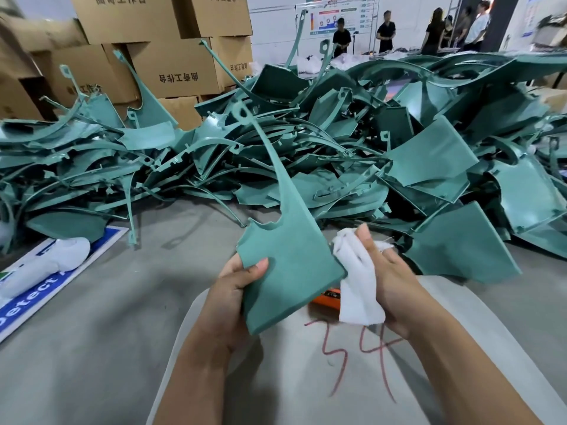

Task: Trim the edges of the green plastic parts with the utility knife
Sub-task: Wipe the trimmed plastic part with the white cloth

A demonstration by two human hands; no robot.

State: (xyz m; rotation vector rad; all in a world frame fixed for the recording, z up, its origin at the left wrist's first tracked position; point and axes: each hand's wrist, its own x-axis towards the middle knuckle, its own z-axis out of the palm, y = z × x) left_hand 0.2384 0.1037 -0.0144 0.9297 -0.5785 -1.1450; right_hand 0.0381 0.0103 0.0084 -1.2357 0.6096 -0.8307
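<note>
Step in hand, judged: one green plastic part is held up for handling between cuts; no blade is seen on its edge, so trimming of this piece is not under way at this instant.

Left hand: the part is pinched at its lower left corner, thumb on the near face, remaining fingers curled behind. The broad end of the part is low, and the narrow arm rises up and away to an eyelet tab.

Utility knife: only an orange body is seen, just below the part's right corner and largely hidden by part and cloth. Whether it lies on the surface or is gripped cannot be told.

Right hand: a white cloth is held against the part's right edge, the thumb up beside it, and the other fingers are loosely curled round the cloth. A white wrapping is seen on one fingertip.

Next move, judged: the knife must be brought blade-first to the ragged notched edge near the top of the broad end, with the part steadied by the left hand and the pinch kept clear of the cut line.

Surface and room: grey floor; a pale sheet marked in red under the hands. At left, a blue-and-white sign lies flat with a white bag on it. Cardboard boxes are stacked behind. A large heap of green parts spans the middle ground. Several people stand at far right, by a notice board on the wall.
</note>
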